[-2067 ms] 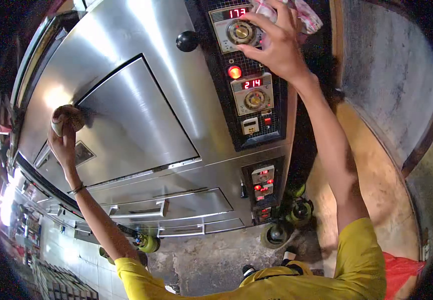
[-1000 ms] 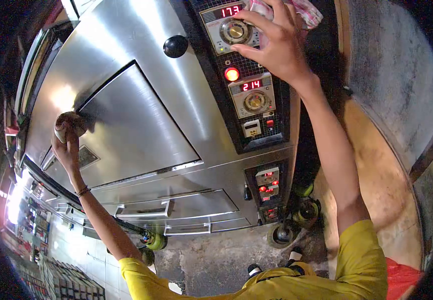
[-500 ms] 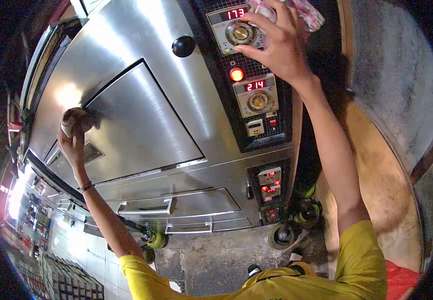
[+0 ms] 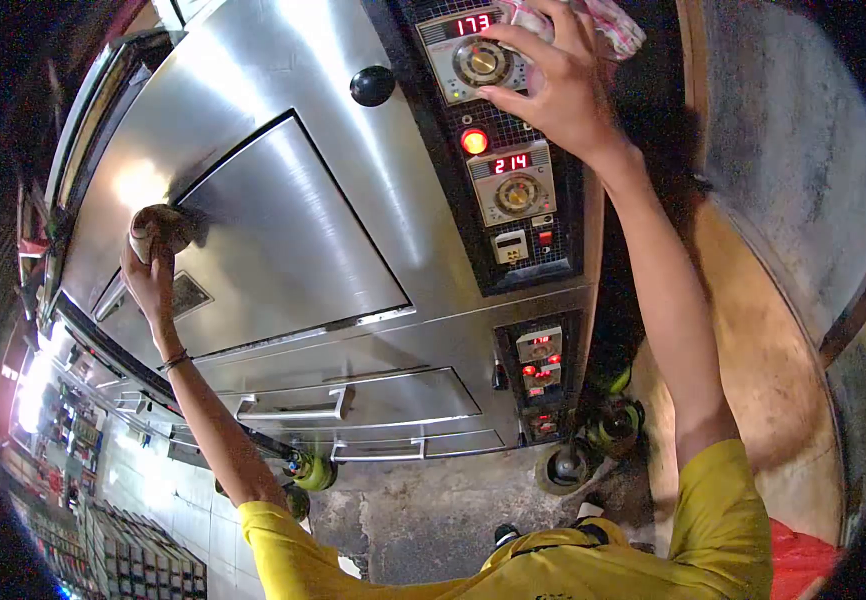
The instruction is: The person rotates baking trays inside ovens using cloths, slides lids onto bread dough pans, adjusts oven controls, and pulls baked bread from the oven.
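A large steel oven [image 4: 293,240] fills the left and middle of the head view, its upper door closed. My left hand [image 4: 151,268] is wrapped round a brown cloth [image 4: 165,228] at the upper left part of that door. At the top of the black control panel, my right hand [image 4: 558,95] rests by the upper dial [image 4: 481,62], thumb and forefinger apart, with a pink and white cloth [image 4: 608,22] behind the fingers. The upper display shows 173. Below a lit red lamp [image 4: 474,141], the lower controller [image 4: 511,185] shows 214.
Lower oven doors with bar handles [image 4: 298,410] and a second control panel [image 4: 539,372] are beneath. Green gas cylinders [image 4: 315,472] stand on the concrete floor [image 4: 413,510]. A curved tan surface [image 4: 753,340] is on the right, with red material [image 4: 798,550] below. Stacked crates [image 4: 148,560] stand lower left.
My left hand and the brown cloth have moved slightly right and up in view, as the camera has shifted a little. My right hand stays by the upper dial. The displays are unchanged.
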The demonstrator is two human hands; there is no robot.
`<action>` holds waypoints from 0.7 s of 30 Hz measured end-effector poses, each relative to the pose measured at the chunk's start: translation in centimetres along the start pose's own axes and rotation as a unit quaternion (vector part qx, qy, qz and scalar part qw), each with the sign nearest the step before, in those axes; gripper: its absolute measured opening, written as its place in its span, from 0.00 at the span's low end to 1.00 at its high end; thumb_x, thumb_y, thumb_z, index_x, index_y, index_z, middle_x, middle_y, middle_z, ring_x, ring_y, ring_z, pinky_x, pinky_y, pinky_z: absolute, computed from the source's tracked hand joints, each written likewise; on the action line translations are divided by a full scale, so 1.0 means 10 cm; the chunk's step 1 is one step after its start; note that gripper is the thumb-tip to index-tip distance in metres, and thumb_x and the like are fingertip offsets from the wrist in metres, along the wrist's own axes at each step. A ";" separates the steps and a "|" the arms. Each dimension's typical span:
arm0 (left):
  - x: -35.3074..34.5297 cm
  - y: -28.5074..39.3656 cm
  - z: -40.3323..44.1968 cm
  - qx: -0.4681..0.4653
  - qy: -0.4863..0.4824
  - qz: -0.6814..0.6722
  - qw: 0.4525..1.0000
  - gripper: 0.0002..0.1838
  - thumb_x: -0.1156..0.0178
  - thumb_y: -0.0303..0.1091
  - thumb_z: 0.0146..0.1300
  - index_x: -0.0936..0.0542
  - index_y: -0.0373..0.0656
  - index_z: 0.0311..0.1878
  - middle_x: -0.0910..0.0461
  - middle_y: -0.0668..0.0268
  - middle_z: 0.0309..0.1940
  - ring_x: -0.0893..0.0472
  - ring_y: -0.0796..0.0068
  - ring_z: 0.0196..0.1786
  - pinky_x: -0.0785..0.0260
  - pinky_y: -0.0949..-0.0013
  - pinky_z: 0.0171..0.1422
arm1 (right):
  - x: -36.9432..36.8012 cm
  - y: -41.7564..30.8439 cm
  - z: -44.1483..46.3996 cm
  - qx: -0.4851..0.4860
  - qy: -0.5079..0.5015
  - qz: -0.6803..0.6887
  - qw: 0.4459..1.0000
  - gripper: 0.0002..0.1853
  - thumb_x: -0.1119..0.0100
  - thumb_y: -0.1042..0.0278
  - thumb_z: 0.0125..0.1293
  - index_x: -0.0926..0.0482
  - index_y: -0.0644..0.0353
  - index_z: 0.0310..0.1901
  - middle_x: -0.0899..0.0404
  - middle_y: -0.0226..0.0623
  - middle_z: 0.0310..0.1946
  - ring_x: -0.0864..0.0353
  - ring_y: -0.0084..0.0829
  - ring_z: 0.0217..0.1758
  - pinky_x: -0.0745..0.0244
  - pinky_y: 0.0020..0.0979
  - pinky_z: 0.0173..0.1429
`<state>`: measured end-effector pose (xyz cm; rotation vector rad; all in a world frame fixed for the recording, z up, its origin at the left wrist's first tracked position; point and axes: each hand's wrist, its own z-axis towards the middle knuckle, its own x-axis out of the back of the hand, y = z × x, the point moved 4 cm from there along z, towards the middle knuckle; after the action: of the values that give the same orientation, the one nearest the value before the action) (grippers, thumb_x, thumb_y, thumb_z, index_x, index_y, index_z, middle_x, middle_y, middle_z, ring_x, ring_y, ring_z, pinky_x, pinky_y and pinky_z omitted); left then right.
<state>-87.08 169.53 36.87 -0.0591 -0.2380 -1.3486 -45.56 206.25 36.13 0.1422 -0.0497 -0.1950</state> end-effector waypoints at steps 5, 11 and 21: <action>-0.01 0.07 0.01 -0.030 -0.017 -0.008 0.999 0.19 0.39 0.40 0.65 0.20 0.39 0.54 0.17 0.63 0.42 0.19 0.72 0.43 0.26 0.67 0.49 | 0.00 0.00 -0.01 -0.001 0.004 0.012 1.000 0.29 0.18 0.62 0.40 0.16 0.57 0.48 0.32 0.45 0.55 0.33 0.45 0.61 0.38 0.47 0.66; -0.01 -0.11 -0.02 0.039 -0.014 -0.027 0.999 0.16 0.38 0.34 0.65 0.20 0.38 0.53 0.16 0.60 0.42 0.19 0.71 0.44 0.26 0.65 0.50 | -0.02 0.02 -0.03 -0.018 -0.006 -0.014 1.000 0.29 0.18 0.62 0.41 0.16 0.57 0.49 0.32 0.44 0.56 0.33 0.44 0.61 0.38 0.47 0.67; -0.06 -0.01 -0.09 0.046 -0.012 -0.117 0.992 0.16 0.38 0.34 0.68 0.22 0.37 0.55 0.21 0.74 0.36 0.27 0.88 0.32 0.34 0.80 0.33 | -0.05 0.08 -0.07 -0.003 0.007 0.003 1.000 0.30 0.18 0.60 0.41 0.16 0.58 0.49 0.32 0.44 0.56 0.34 0.42 0.60 0.37 0.47 0.67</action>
<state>-87.20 169.93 35.86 0.0310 -0.3356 -1.5694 -45.81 207.19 35.55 0.1366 -0.0346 -0.1881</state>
